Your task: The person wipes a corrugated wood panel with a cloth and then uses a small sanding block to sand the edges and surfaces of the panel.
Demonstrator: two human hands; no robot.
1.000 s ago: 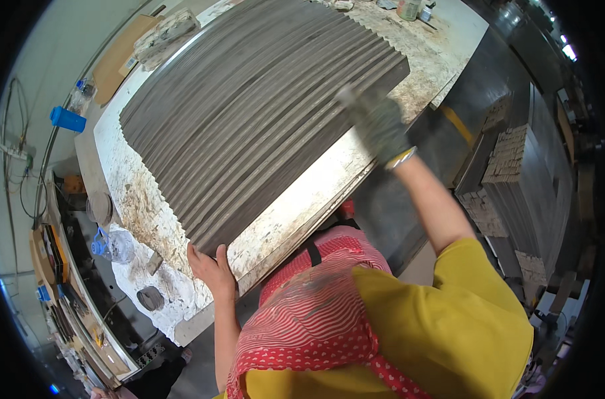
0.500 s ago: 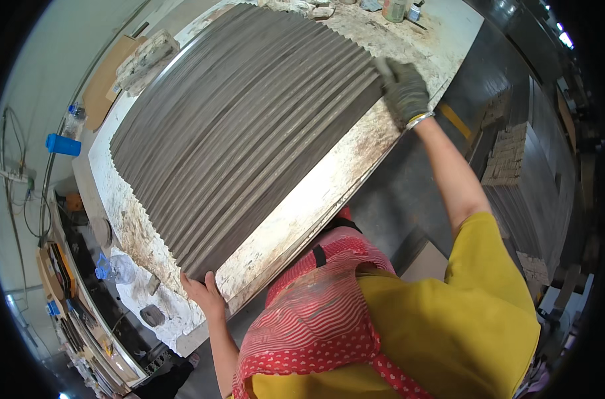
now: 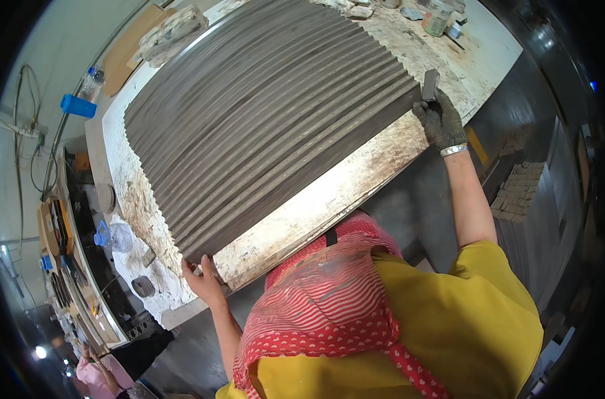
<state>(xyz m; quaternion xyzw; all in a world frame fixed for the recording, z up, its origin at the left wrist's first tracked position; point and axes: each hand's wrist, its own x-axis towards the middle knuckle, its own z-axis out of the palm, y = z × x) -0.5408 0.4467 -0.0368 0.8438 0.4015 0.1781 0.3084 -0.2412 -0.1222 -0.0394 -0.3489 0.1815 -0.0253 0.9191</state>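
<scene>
The right hand (image 3: 440, 120) has slid out to the far right end of the row of grey slats (image 3: 269, 126) on the stained workbench (image 3: 315, 206), gloved fingers pinching one dark slat (image 3: 430, 85). Left hand (image 3: 202, 280), bare, fingers curled, grips the row's near-left corner.

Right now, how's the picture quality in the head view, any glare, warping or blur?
Head view: fisheye bends the workbench edges toward a black rim; glare whitens the bench's near edge beside the grey ridged sheets; the gloved right hand and bare left hand look sharp; the far lower-left corner is dim and blurry.
</scene>
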